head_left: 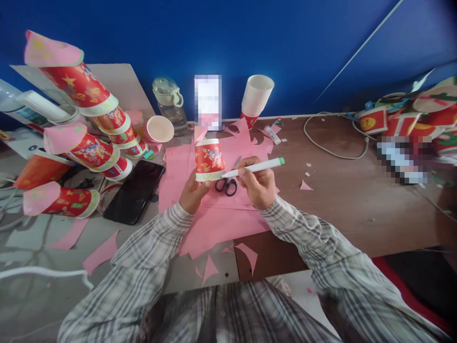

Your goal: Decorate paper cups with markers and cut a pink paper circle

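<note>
In my left hand [193, 193] is a red patterned paper cup [209, 159], turned upside down with its white rim low. My right hand [257, 185] grips a white marker [257, 166] with a green end, its tip touching or very near the cup's rim. Green marks show along part of that rim. Under both hands lie pink paper sheets [214, 228]. Scissors with black handles [226, 186] rest on the paper just below the marker tip, partly covered by it.
At left lean stacks of red cups [89, 147] topped with pink paper cones, beside a black phone [134, 193]. Behind stand a water bottle [171, 105] and a stack of white cups [257, 95]. A glue stick [272, 135], cable [335, 157] and more cups [403, 125] lie rightward.
</note>
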Tool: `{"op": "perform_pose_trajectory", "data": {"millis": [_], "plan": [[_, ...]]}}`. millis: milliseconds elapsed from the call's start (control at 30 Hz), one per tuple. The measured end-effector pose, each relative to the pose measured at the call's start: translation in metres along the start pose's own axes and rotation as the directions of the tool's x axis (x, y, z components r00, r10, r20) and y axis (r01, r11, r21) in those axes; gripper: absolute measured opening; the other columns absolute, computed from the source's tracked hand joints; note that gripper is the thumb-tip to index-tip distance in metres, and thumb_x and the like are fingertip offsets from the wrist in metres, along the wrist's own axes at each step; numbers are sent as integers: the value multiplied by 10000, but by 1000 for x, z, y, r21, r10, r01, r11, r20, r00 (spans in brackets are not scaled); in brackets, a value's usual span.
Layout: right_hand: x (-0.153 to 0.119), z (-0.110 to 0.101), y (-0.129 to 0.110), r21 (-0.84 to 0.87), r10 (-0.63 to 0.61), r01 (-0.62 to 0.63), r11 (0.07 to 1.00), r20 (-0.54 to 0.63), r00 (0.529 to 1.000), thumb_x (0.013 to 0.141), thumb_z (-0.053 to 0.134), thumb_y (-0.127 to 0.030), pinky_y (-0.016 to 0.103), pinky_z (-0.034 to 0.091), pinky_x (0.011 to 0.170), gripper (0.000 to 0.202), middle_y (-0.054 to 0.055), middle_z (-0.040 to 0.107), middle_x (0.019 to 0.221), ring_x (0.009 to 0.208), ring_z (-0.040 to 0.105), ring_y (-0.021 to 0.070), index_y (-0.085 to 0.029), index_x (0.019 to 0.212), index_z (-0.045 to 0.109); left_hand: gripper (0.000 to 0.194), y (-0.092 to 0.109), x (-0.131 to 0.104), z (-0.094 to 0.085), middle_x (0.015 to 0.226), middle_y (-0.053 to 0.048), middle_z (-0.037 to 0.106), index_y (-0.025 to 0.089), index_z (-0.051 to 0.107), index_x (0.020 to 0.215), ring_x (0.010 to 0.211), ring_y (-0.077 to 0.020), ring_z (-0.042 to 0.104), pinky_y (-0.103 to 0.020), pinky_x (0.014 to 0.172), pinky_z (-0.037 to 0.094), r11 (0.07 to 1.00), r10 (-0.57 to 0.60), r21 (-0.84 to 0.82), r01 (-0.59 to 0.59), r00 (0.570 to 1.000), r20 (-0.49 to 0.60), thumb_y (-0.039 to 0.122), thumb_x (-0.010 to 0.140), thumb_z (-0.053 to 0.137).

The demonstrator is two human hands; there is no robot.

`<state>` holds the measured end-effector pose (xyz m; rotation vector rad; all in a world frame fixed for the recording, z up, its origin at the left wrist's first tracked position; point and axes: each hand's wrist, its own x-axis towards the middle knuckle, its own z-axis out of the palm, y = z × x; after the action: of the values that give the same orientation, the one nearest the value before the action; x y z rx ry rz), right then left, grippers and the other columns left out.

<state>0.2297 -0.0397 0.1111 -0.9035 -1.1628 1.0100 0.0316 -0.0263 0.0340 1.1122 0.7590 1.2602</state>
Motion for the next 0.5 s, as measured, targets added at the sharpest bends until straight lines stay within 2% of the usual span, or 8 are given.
{"op": "perform_pose_trajectory", "data": {"millis": [167,500], "plan": [[3,0,2,73,-44,48,996,-59,997,896,862,-637,239,391,465,431,-74,568,558,464,437,91,-242,862,691,733,5,1,3,1379,-113,854,293,782,1409,1417,-382,755,-638,1306,500,999,-18,-31,18,1000,3,717,836,955],[-1,4,-6,42,7,-7,999,7,1000,864,846,-656,234,344,444,445,-100,484,507,438,396,87,-238,826,699,731,6,-2,3,1358,-108,860,291,802,1377,1389,-393,762,-620,1271,522,1000,-29,5,30,999,-36,727,813,962]]}}
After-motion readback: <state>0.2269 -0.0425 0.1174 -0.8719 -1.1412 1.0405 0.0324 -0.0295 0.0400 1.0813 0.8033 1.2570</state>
